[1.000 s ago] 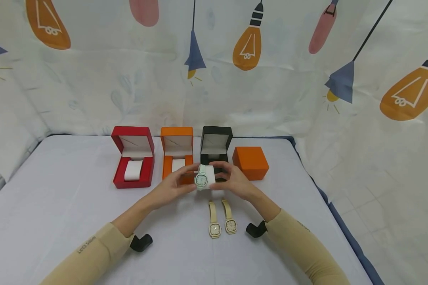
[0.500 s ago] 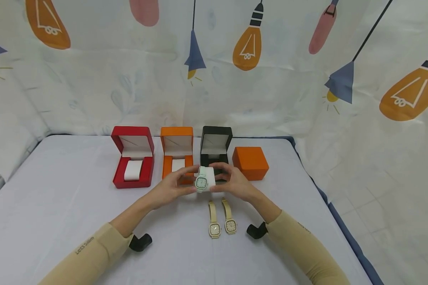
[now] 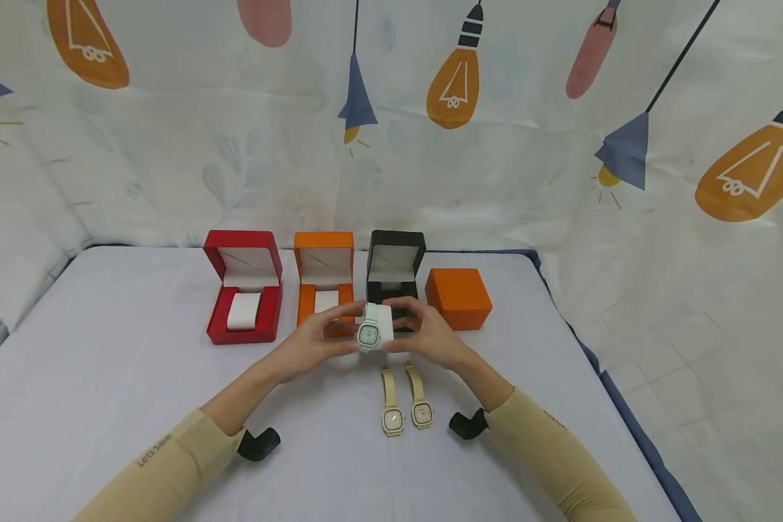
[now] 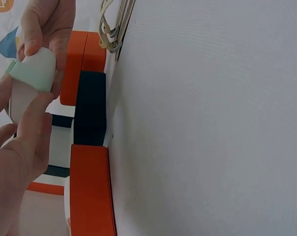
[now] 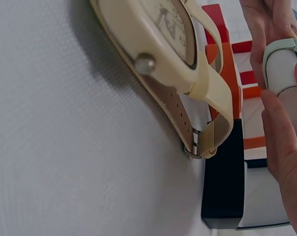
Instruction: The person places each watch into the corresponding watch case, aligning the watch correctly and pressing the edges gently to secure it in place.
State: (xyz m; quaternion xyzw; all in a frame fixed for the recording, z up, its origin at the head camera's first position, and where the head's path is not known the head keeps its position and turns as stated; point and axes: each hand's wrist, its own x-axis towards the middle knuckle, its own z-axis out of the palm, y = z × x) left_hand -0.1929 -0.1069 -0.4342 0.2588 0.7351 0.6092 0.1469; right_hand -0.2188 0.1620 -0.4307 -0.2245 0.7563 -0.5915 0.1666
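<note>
Mint watch (image 3: pixel 368 333) around white cushion (image 3: pixel 386 323)

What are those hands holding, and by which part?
The left hand and right hand hold a white cushion by its opposite sides; a mint-green watch encircles it.

The head view looks forward and down from above, far enough back to frame the white-covered table (image 3: pixel 104 399) and the lamp-print curtain (image 3: pixel 391 192) behind it. The 2 wrist views look low across that table toward the black watch box (image 3: pixel 393 262), turned sideways in opposite directions; the right wrist's sits close to a cream wristwatch (image 5: pixel 168 64). All 3 share that box and the mint-green watch (image 3: pixel 368 333).
</note>
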